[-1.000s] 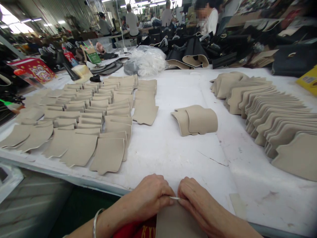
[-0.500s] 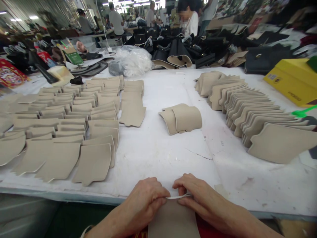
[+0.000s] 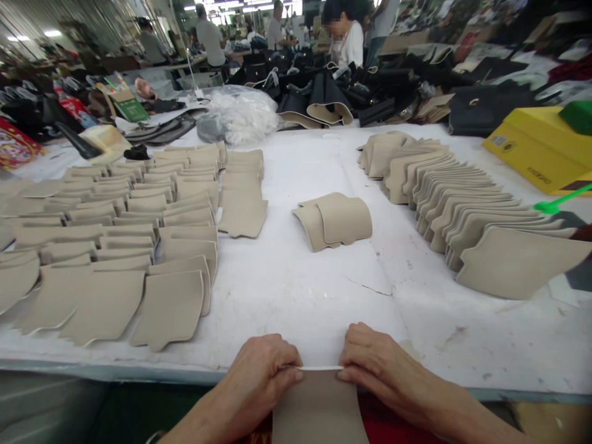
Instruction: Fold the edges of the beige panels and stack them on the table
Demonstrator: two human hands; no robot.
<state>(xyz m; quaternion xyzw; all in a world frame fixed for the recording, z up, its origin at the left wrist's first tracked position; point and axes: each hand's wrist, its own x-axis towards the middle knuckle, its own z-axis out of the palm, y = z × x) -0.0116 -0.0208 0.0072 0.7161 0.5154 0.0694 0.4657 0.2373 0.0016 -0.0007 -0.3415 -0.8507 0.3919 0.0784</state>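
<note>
A beige leather panel (image 3: 319,404) hangs over the table's near edge, its pale upper rim stretched straight between my hands. My left hand (image 3: 266,370) pinches the left end of that rim between thumb and fingers. At the right end, my right hand (image 3: 377,364) grips it the same way. The panel's lower part runs out of the picture. Beyond my hands, two overlapping curved beige panels (image 3: 345,219) lie on the white tabletop (image 3: 296,308), apart from both hands.
Rows of overlapping beige panels (image 3: 171,305) cover the left side. A long fanned row of panels (image 3: 518,262) stands at right, near a yellow box (image 3: 541,148) and a green tool (image 3: 550,206). Clear plastic bags (image 3: 245,114) and dark bags (image 3: 328,98) lie behind; a person (image 3: 346,40) is beyond.
My hands have moved apart along the panel's rim, and the rim has gone from wavy to straight. My right fingers have closed down onto it. The camera view has shifted slightly.
</note>
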